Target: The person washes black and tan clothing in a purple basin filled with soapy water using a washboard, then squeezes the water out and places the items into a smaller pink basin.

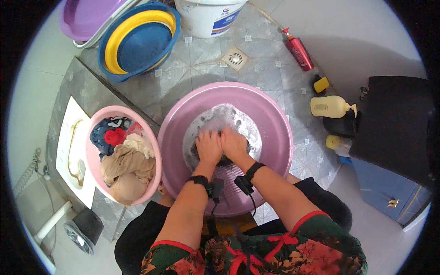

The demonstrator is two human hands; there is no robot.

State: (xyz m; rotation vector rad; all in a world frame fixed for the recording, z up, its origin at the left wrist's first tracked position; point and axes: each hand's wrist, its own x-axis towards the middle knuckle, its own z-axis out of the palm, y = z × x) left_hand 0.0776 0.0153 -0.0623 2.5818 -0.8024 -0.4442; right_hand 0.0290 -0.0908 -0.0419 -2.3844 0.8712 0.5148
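A large pink washtub (277, 142) stands in front of me, with white suds (208, 120) on the water in it. My left hand (209, 145) and my right hand (233, 143) are side by side in the tub, closed on a dark wet cloth (224, 161). Much of that cloth is hidden under my hands and the foam, and the fingertips are slightly blurred. The ridged slope of a washboard (227, 176) shows between my wrists, toward me. Each wrist wears a black strap with a small device.
Left of the tub, a pink basin (156, 176) holds dark, red, cream and beige laundry. A squat toilet (68, 137) and wastebasket (85, 229) lie beyond. Blue-yellow basin (173, 27), white bucket (201, 18) and floor drain (235, 58) are ahead; bottles (327, 106) and a blue cabinet (380, 181) stand right.
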